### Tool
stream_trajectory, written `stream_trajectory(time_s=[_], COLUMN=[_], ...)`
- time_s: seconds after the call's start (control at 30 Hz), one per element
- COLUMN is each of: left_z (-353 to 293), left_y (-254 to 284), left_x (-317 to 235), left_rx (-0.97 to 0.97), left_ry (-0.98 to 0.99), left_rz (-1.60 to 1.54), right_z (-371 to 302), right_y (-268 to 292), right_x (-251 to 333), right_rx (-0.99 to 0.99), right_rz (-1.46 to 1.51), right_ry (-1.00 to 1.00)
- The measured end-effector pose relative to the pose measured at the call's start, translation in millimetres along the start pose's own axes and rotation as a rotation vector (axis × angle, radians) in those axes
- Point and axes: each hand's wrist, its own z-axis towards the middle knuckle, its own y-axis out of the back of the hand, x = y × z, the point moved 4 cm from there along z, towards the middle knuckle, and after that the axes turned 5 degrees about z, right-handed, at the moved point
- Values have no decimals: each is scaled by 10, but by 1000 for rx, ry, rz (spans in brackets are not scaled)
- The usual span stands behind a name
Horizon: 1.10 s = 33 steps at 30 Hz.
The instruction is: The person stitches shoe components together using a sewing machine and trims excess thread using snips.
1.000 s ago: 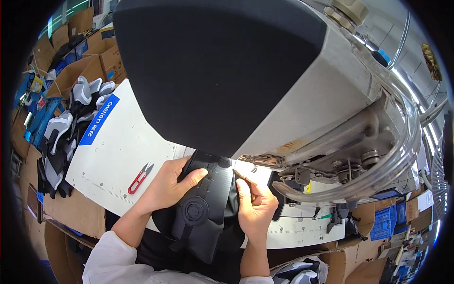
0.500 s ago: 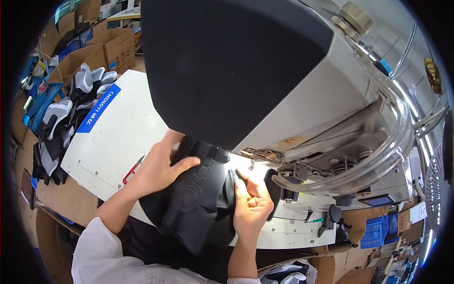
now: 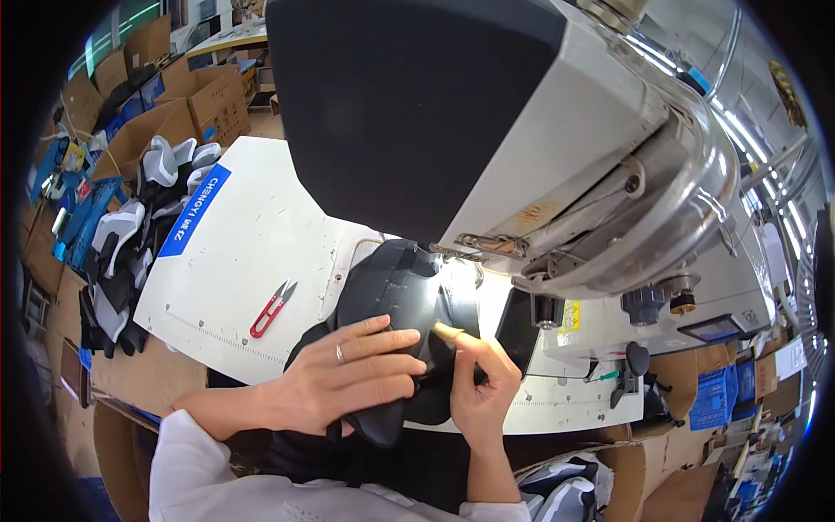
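A black, glossy, padded piece [image 3: 387, 291] lies bunched on the white machine bed, its far end beneath the head of a sewing machine [image 3: 509, 235]. My left hand [image 3: 361, 370] rests across its near part, fingers stretched out and slightly apart, a ring on one of them; its thumb is mostly hidden. At the piece's right side, my right hand [image 3: 483, 383] is closed, thumb and index finger pinching the black material. A yellowish cover sits on that index fingertip. Bright lamp light falls beside the needle area, where the needle itself is hard to make out.
Red-handled thread snips [image 3: 274, 309] lie on the white table [image 3: 235, 287] left of the piece. Grey-and-black padded parts [image 3: 117, 261] are heaped at the far left, by cardboard boxes [image 3: 213, 100]. More such parts [image 3: 565, 491] fill a box at lower right, near a blue crate [image 3: 713, 396].
My left hand has come nearer and flattened over the piece, which has shifted and turned. The snips, partly covered before, now show fully. My right hand has moved slightly right and nearer.
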Motion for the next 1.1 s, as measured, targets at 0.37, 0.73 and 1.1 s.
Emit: stream_trajectory(time_s=[0.37,0.73,1.1], left_z=[59,138,141], left_y=[-18,-45,-134], left_x=[-144,21,192], left_rx=[-233,-240,-271], left_ry=[-42,0,42], left_rz=[172,124,97], right_z=[65,302,263], right_y=[18,41,80], right_x=[136,25,-266], right_rx=[43,28,48], right_rz=[-184,-179,354], right_ry=[95,47,-385])
